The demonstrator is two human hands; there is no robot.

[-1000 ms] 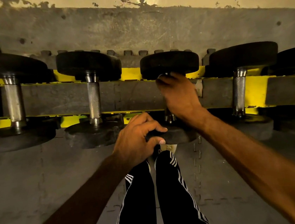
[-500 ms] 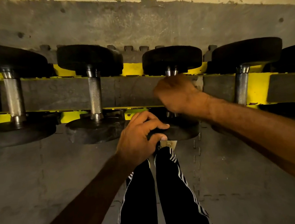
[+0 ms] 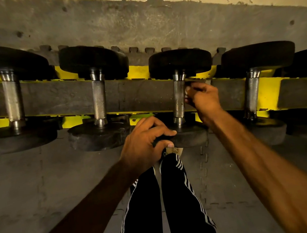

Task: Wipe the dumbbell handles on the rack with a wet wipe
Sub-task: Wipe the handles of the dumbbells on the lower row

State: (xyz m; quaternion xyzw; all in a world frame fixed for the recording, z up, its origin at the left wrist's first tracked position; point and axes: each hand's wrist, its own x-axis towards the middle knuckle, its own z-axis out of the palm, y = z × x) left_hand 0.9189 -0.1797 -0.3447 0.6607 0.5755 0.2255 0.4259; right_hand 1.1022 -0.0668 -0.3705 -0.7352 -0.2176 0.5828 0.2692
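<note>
Grey rubber floor (image 3: 42, 186) tiles, matte and joined by toothed puzzle seams, fill the lower half. Behind them runs a scuffed grey wall (image 3: 138, 26) band with chipped cream paint above it. The rack (image 3: 138, 73) crosses the view as 2 yellow-painted metal rails, worn at the edges. Across them lie 5 dumbbells (image 3: 94, 61), each with thick round black rubber plates and a straight steel bar between them. Black trousers (image 3: 177, 199) with white side stripes run down the middle, with a pale shoe (image 3: 173, 150) tip at their top end.

The 3rd dumbbell (image 3: 180, 62) from the left sits on the rack just ahead of the legs. The left hand (image 3: 143, 148) grips the rim of its near plate (image 3: 191, 138), fingers curled over the top and thumb underneath. The right hand (image 3: 204, 101) is just beside the right side of the handle (image 3: 179, 102), fingers bunched tightly with their tips at the metal. That handle is a cylinder with fine cross-hatched knurling and smooth polished collars at both ends. A small pale scrap shows at the right fingertips; whether it is the wipe, I cannot tell.
</note>
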